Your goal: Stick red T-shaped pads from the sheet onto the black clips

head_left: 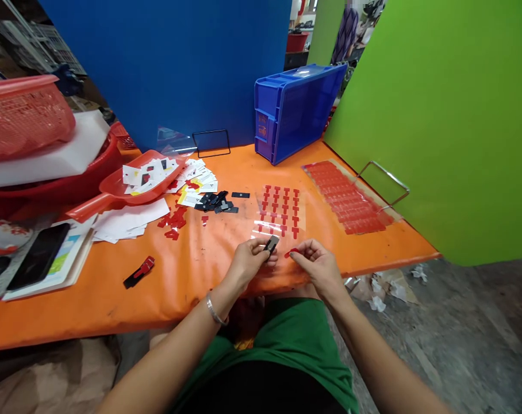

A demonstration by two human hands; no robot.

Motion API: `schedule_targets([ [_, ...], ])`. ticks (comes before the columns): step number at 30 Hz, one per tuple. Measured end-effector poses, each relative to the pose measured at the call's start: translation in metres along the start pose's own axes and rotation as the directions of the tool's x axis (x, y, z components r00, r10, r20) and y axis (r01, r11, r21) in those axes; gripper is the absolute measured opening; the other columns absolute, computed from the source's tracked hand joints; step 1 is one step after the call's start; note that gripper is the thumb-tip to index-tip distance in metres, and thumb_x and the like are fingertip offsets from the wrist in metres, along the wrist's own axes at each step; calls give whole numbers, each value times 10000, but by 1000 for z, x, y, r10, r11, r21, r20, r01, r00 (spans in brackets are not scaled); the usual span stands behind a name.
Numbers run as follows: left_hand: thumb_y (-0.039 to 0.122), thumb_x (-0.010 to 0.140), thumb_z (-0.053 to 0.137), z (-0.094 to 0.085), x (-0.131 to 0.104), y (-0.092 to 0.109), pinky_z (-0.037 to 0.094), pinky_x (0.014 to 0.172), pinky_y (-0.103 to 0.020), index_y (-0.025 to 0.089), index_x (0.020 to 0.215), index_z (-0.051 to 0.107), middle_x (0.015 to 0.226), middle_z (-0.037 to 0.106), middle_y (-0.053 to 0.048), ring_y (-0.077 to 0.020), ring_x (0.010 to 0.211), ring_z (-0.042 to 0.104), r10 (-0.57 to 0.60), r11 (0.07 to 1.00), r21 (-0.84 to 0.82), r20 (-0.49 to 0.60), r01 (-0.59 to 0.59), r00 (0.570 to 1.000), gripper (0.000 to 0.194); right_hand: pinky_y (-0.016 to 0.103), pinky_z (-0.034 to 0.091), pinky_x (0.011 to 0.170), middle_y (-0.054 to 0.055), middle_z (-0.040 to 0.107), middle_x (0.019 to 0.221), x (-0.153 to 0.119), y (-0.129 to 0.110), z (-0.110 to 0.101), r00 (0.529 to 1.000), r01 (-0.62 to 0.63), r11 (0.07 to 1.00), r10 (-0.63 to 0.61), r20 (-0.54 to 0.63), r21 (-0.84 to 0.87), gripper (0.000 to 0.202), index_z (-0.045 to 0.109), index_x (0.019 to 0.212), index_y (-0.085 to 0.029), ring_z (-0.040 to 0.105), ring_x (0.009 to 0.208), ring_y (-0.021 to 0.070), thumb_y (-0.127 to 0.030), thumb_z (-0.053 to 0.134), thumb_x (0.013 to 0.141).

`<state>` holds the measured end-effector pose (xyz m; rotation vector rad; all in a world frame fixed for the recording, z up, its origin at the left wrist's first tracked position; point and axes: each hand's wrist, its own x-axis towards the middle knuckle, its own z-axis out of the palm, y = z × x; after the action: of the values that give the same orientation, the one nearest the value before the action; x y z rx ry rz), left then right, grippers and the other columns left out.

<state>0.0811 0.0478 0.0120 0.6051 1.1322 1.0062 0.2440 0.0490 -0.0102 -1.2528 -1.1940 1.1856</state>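
Observation:
My left hand (pixel 249 261) pinches a small dark rectangular piece (pixel 271 244) with a greyish face, just above the near edge of the orange table. To its right, my right hand (pixel 319 264) holds a small red piece (pixel 291 252) between thumb and forefinger. The two pieces are a short gap apart. Beyond my hands lies a clear sheet with rows of red T-shaped pieces (pixel 286 208). Left of it are a pile of dark pieces (pixel 215 201) and a heap of loose red pieces (pixel 173 221). A dark piece with red on it (pixel 139 272) lies nearer me on the left.
An orange-red scoop (pixel 108 198) with printed cards stands left, near red baskets (pixel 28 115) and a phone (pixel 39 256). A blue crate (pixel 308 115) stands on its side at the back. A red sheet (pixel 349 198) lies right, by the green panel (pixel 451 126).

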Motion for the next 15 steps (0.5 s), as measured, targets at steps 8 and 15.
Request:
schedule_targets([
  [8,-71,738,552,-28,-22,-21,570,619,-201,68,911,630,770,704,-80,-135,654,695,-137,987,-89,-18,135,990,234,273,512,546,-12,596,685,-23,6,45,994,-13,1000,13,112,2,235,539,730,-221,578,594,141,-369,714,679],
  [15,-34,737,594,-33,-18,-24,567,630,-195,83,888,645,758,702,-69,-112,627,682,-128,983,-125,34,132,991,197,307,550,541,-9,591,677,-23,10,52,995,-56,998,57,82,-18,270,531,751,-229,582,567,151,-409,720,682],
])
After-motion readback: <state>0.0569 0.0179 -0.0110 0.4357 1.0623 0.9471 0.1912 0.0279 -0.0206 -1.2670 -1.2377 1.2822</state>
